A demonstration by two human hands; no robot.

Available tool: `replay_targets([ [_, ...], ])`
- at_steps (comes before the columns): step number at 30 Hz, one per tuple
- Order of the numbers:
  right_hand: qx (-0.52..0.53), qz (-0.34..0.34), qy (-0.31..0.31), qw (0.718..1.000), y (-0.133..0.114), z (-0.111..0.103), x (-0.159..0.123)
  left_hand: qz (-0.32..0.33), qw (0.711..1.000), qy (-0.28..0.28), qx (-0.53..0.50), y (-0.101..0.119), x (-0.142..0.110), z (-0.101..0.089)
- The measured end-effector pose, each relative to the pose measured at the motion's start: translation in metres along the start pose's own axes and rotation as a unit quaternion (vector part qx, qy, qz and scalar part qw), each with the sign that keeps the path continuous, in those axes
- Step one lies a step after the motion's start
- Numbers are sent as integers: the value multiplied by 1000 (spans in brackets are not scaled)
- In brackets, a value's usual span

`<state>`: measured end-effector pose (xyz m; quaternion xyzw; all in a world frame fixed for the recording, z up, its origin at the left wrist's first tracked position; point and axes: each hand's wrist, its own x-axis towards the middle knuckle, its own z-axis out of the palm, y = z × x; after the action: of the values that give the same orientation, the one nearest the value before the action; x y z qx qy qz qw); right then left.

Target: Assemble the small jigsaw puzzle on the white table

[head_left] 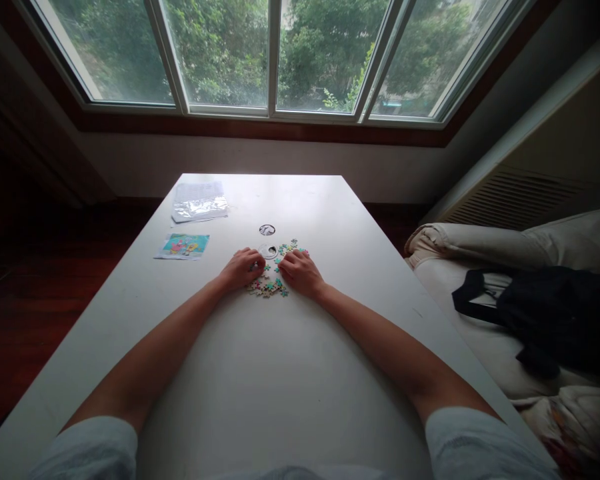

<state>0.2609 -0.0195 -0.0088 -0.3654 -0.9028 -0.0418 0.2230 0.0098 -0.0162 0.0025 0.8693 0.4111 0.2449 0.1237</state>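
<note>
Small jigsaw puzzle pieces [269, 289], teal, pink and pale, lie loosely in a patch on the white table [280, 373]. My left hand [243, 268] is at the left side of the patch, its fingers curled in a pinch around what looks like a small puzzle piece. On the right side, my right hand [303, 272] rests among the pieces with its fingers bent together; what they hold, if anything, is hidden. Just beyond the hands sits a round, clear-looking container [268, 251]. Behind it lies a round lid or disc [267, 230] with a dark rim.
A colourful cartoon picture sheet [185, 246] lies left of my hands. Farther back is a clear plastic bag [200, 202] over pale paper. Right of the table, a dark garment [555, 313] lies on a cream sofa [460, 243]. A window [270, 60] is ahead.
</note>
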Motion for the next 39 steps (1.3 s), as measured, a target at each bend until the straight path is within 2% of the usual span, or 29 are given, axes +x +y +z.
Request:
replay_targets([
  [6,-24,9,-2,1000,-6,-2,-4,-44,993,66,-86,14,-4,-4],
  [9,-30,32,7,999,-11,-3,-8,-51,994,66,-74,20,-10,-4],
  [14,-26,45,16,999,-23,-7,-17,-94,989,103,-42,17,-21,1],
  [21,48,50,30,997,-21,-8,-21,-50,996,73,4,19,-29,8],
  [26,93,11,27,995,-18,-4,-21,-52,997,58,27,22,-30,8],
  [29,97,7,16,995,-20,-2,-22,-48,997,57,34,22,-30,9],
  [35,79,57,24,995,-19,1,-22,-50,995,62,56,23,-31,13],
  [39,96,39,24,994,-20,1,-22,-56,995,64,58,25,-34,14],
])
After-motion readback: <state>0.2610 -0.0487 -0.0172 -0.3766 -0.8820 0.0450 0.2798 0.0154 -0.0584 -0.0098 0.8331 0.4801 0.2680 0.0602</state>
